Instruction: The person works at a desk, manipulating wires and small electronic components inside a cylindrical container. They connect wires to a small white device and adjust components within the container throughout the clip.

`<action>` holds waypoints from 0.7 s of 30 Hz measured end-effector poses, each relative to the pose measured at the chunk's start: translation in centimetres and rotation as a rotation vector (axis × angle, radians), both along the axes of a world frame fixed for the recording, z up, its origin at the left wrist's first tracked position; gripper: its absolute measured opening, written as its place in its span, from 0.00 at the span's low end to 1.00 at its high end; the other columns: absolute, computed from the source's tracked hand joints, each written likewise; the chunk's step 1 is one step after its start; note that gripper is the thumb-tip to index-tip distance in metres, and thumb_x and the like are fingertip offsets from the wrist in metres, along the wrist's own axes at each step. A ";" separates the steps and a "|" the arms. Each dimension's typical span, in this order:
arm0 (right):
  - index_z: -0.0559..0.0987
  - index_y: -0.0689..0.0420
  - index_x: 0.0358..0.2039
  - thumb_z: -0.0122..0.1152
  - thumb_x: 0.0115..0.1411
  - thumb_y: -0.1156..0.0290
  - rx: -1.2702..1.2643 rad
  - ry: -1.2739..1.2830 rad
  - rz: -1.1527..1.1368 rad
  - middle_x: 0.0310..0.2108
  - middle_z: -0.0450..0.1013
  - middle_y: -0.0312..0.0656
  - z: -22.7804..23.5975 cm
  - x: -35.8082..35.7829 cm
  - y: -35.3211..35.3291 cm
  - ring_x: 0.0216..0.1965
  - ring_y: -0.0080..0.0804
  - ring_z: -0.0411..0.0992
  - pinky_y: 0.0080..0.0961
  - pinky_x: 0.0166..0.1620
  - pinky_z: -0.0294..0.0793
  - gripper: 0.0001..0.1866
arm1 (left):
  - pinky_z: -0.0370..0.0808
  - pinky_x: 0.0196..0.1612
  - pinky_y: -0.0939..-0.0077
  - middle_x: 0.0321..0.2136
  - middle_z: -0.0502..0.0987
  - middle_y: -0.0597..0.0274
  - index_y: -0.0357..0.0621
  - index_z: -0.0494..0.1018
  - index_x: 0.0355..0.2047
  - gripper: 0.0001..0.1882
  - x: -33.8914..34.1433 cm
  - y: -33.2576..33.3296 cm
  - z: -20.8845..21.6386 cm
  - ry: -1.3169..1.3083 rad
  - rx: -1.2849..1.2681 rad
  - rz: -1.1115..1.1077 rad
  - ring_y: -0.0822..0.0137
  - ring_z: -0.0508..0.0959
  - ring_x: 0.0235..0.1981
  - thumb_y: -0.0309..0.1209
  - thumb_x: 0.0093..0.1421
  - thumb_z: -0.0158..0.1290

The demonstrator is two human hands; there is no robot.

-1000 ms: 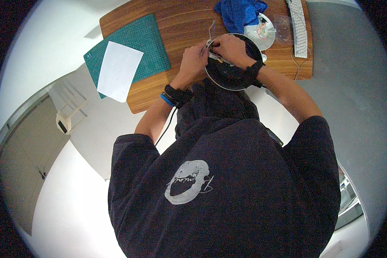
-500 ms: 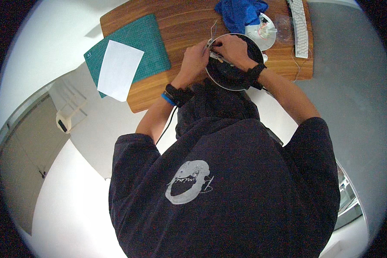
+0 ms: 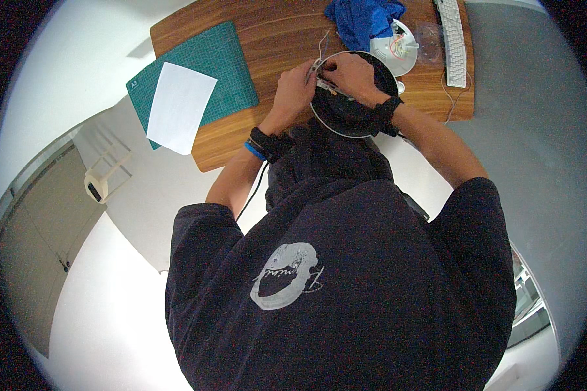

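A round black shell with a thin white rim (image 3: 340,122) is in front of me at the table's near edge, tilted toward me. My left hand (image 3: 295,89) is closed at its left rim, fingertips on a small pale metallic piece (image 3: 316,66). Inside the rim, my right hand (image 3: 349,76) has its fingers bent and pinched close to the left fingertips; what they grip is hidden. A narrow pale strip (image 3: 333,90) runs below the right fingers across the black inside. From the fingertips a thin white wire (image 3: 323,44) sticks up past the rim.
Beyond the shell lie a blue cloth or bag (image 3: 364,21), a white round dish-like part with wires (image 3: 398,51) and clear plastic (image 3: 430,43). A white keyboard (image 3: 452,42) lies at the right. On the left, a white sheet (image 3: 181,107) covers part of a green cutting mat (image 3: 231,72).
Both hands stay at the same spot on the shell, with only very slight finger movement. The other things on the table have not moved.
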State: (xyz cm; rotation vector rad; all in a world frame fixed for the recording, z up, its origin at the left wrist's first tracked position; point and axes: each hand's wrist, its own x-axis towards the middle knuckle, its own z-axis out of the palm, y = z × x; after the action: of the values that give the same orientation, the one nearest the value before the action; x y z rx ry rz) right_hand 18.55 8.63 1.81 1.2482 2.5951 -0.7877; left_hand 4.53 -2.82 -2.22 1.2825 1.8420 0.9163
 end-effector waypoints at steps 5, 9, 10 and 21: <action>0.87 0.51 0.36 0.63 0.59 0.54 0.014 0.028 0.052 0.35 0.82 0.49 -1.2 0.2 0.0 0.38 0.52 0.82 0.49 0.40 0.81 0.15 | 0.78 0.41 0.48 0.35 0.82 0.40 0.41 0.76 0.53 0.16 0.0 -0.2 -0.8 0.038 -0.006 -0.017 0.40 0.82 0.37 0.34 0.70 0.50; 0.87 0.51 0.35 0.62 0.59 0.54 0.004 -0.006 0.062 0.34 0.82 0.51 -1.2 -0.3 -0.1 0.36 0.53 0.82 0.51 0.39 0.80 0.15 | 0.77 0.43 0.43 0.36 0.81 0.38 0.41 0.76 0.53 0.16 0.0 -0.2 -0.8 0.046 0.016 -0.009 0.37 0.81 0.38 0.31 0.67 0.50; 0.87 0.52 0.35 0.63 0.59 0.54 0.007 -0.014 0.065 0.33 0.82 0.51 -1.3 -0.3 -0.1 0.35 0.53 0.82 0.51 0.38 0.80 0.15 | 0.77 0.43 0.42 0.36 0.81 0.36 0.41 0.76 0.53 0.17 0.0 -0.2 -0.7 0.051 0.041 -0.003 0.35 0.81 0.39 0.30 0.66 0.51; 0.87 0.51 0.36 0.62 0.59 0.54 0.015 -0.012 -0.004 0.33 0.82 0.51 -0.6 -0.3 -0.5 0.36 0.54 0.82 0.50 0.39 0.81 0.16 | 0.76 0.45 0.42 0.37 0.81 0.37 0.41 0.75 0.54 0.18 0.1 -0.1 -0.6 -0.029 -0.005 -0.014 0.35 0.80 0.40 0.29 0.65 0.51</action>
State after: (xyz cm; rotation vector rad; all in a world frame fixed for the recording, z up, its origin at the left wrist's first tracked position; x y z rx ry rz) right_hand 18.29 8.13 1.19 1.2584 2.5951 -0.7605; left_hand 4.58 -2.91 -2.77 1.2704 1.8098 0.9177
